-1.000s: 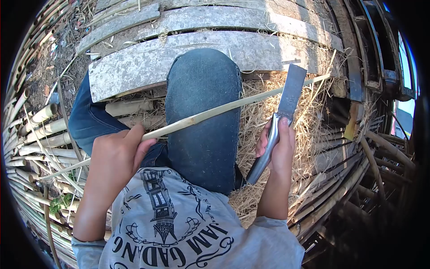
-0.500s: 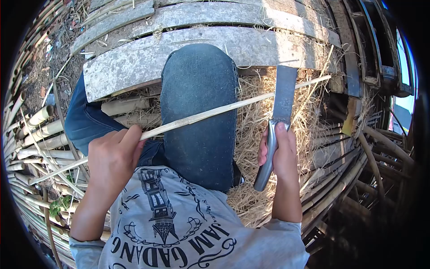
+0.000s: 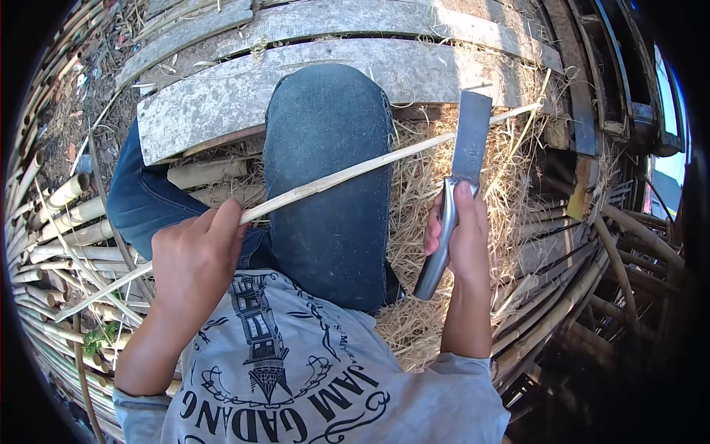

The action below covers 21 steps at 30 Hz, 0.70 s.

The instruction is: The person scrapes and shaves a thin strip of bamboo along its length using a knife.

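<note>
A long, pale bamboo strip [image 3: 333, 180] runs across my raised knee, from the lower left up to the right. My left hand [image 3: 196, 248] is closed round the strip near the left side of the knee, and the thin tail of the strip sticks out behind it. In my right hand [image 3: 460, 233] is a knife [image 3: 470, 137] with a wide, flat blade and a shiny metal handle, my thumb lying at the base of the blade. The blade points up and crosses over the strip near its far right end; whether they touch is unclear.
Pale shavings [image 3: 421, 259] cover the ground between my knee and right arm. Weathered planks [image 3: 214, 111] lie beyond the knee. Bamboo poles [image 3: 74, 189] are stacked at the left, more poles [image 3: 562, 296] at the lower right. A dark wooden frame [image 3: 614, 81] stands at the upper right.
Compared with a second ago, the strip shows a paler face and its right end is higher. The knife went down and right a little, then back up. Both hands keep their hold.
</note>
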Tool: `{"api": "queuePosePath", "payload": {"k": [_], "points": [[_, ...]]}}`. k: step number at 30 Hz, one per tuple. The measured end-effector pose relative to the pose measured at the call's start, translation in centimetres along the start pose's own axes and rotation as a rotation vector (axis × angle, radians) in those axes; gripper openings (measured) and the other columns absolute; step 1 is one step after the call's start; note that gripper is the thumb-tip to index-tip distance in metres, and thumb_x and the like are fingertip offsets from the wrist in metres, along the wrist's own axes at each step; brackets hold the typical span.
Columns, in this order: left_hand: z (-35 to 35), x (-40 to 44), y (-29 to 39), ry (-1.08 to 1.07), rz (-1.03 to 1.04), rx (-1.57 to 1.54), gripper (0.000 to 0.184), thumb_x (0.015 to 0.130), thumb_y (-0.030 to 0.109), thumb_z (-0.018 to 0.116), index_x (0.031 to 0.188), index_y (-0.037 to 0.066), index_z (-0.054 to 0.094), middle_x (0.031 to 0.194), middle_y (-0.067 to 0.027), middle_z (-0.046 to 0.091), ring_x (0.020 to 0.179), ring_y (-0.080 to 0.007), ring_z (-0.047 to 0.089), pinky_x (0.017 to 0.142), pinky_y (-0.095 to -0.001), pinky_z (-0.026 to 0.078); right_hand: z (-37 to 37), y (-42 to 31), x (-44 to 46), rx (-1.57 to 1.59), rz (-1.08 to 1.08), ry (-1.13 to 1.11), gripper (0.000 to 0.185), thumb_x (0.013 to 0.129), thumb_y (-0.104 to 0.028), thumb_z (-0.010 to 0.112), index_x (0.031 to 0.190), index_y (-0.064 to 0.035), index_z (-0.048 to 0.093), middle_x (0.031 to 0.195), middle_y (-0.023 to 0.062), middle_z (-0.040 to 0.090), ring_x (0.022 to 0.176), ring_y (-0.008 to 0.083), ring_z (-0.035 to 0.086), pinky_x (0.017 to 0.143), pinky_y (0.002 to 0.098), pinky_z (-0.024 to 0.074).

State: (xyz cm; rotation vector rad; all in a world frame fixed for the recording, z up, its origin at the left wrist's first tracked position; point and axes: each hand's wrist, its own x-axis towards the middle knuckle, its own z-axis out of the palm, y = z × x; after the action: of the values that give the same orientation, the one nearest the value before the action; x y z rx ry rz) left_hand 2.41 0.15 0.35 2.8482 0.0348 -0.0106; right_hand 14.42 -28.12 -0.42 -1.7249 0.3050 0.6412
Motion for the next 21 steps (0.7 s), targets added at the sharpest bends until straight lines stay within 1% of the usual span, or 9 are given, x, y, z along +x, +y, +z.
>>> {"api": "queuePosePath", "payload": {"k": [1, 4, 5, 6, 9, 12, 13, 16, 21], "points": [[-0.1, -0.1, -0.1, -0.004, -0.006, 0.007, 0.019, 0.076, 0.012, 0.067, 0.080, 0.009, 0.050, 0.059, -0.0037, 0.050, 0.050, -0.0213, 0.055, 0.044, -0.0352, 0.040, 0.4, -0.2, -0.7, 0.008, 0.002, -0.009, 0.045, 0.099, -0.042, 0.037, 0.084, -0.0011, 0.050, 0.053, 0.0054, 0.049, 0.037, 0.0119, 0.046, 0.035, 0.0243, 0.0395], [0.1, -0.1, -0.1, -0.001, -0.002, 0.007, 0.018, 0.076, 0.012, 0.067, 0.080, 0.009, 0.049, 0.059, -0.0037, 0.050, 0.050, -0.0213, 0.055, 0.044, -0.0351, 0.040, -1.4, -1.0, -0.2, -0.094, -0.037, 0.018, 0.045, 0.098, -0.043, 0.038, 0.084, -0.0016, 0.049, 0.053, 0.0045, 0.049, 0.038, 0.0114, 0.046, 0.035, 0.0240, 0.0402], [0.4, -0.1, 0.0, -0.003, 0.004, -0.004, 0.018, 0.076, 0.012, 0.067, 0.080, 0.009, 0.049, 0.059, -0.0036, 0.050, 0.050, -0.0213, 0.055, 0.043, -0.0351, 0.040, -1.8, -1.3, 0.3, -0.008, -0.024, 0.082, 0.045, 0.098, -0.044, 0.038, 0.086, -0.0020, 0.049, 0.052, 0.0038, 0.048, 0.038, 0.0113, 0.046, 0.036, 0.0243, 0.0409], [0.4, -0.2, 0.2, -0.008, 0.005, -0.011, 0.018, 0.076, 0.012, 0.067, 0.080, 0.009, 0.049, 0.059, -0.0036, 0.050, 0.050, -0.0213, 0.055, 0.043, -0.0351, 0.040, -1.6, -1.2, 0.8, 0.070, -0.049, 0.170, 0.044, 0.098, -0.045, 0.036, 0.086, -0.0038, 0.047, 0.050, 0.0038, 0.044, 0.034, 0.0113, 0.041, 0.032, 0.0244, 0.0368], [0.2, -0.2, 0.4, 0.014, -0.028, 0.020, 0.018, 0.076, 0.012, 0.066, 0.080, 0.009, 0.049, 0.059, -0.0036, 0.050, 0.049, -0.0213, 0.055, 0.043, -0.0350, 0.040, 0.3, -0.2, 0.4, 0.023, -0.040, 0.153, 0.044, 0.099, -0.044, 0.035, 0.087, -0.0035, 0.046, 0.049, 0.0035, 0.043, 0.034, 0.0113, 0.041, 0.031, 0.0249, 0.0364], [0.1, -0.3, -0.1, 0.016, -0.021, 0.053, 0.017, 0.077, 0.013, 0.065, 0.081, 0.009, 0.049, 0.059, -0.0037, 0.050, 0.049, -0.0216, 0.055, 0.043, -0.0350, 0.040, -2.1, -0.6, 0.4, -0.004, 0.020, 0.098, 0.044, 0.099, -0.044, 0.035, 0.087, -0.0035, 0.046, 0.049, 0.0036, 0.043, 0.033, 0.0115, 0.041, 0.030, 0.0251, 0.0362], [0.4, -0.2, -0.1, 0.001, -0.008, 0.039, 0.016, 0.077, 0.013, 0.065, 0.081, 0.009, 0.050, 0.059, -0.0038, 0.050, 0.049, -0.0217, 0.055, 0.043, -0.0350, 0.040, -2.6, -0.8, 0.6, 0.067, -0.021, 0.044, 0.044, 0.098, -0.044, 0.036, 0.087, -0.0035, 0.046, 0.048, 0.0033, 0.043, 0.032, 0.0114, 0.040, 0.029, 0.0248, 0.0359], [0.7, -0.2, 0.5, -0.008, -0.006, 0.015, 0.016, 0.077, 0.012, 0.065, 0.083, 0.009, 0.050, 0.059, -0.0040, 0.050, 0.049, -0.0220, 0.055, 0.043, -0.0349, 0.040, -0.9, -0.6, 0.7, 0.200, -0.010, 0.121, 0.043, 0.098, -0.045, 0.036, 0.086, -0.0042, 0.046, 0.049, 0.0044, 0.041, 0.032, 0.0127, 0.039, 0.030, 0.0275, 0.0356], [0.3, -0.4, 0.1, -0.007, -0.028, 0.034, 0.016, 0.077, 0.011, 0.065, 0.083, 0.008, 0.050, 0.060, -0.0043, 0.051, 0.049, -0.0224, 0.056, 0.044, -0.0352, 0.041, -0.8, 0.0, 0.8, 0.155, -0.041, 0.056, 0.045, 0.097, -0.047, 0.037, 0.085, -0.0048, 0.045, 0.048, 0.0040, 0.040, 0.032, 0.0122, 0.039, 0.029, 0.0269, 0.0356]]}}
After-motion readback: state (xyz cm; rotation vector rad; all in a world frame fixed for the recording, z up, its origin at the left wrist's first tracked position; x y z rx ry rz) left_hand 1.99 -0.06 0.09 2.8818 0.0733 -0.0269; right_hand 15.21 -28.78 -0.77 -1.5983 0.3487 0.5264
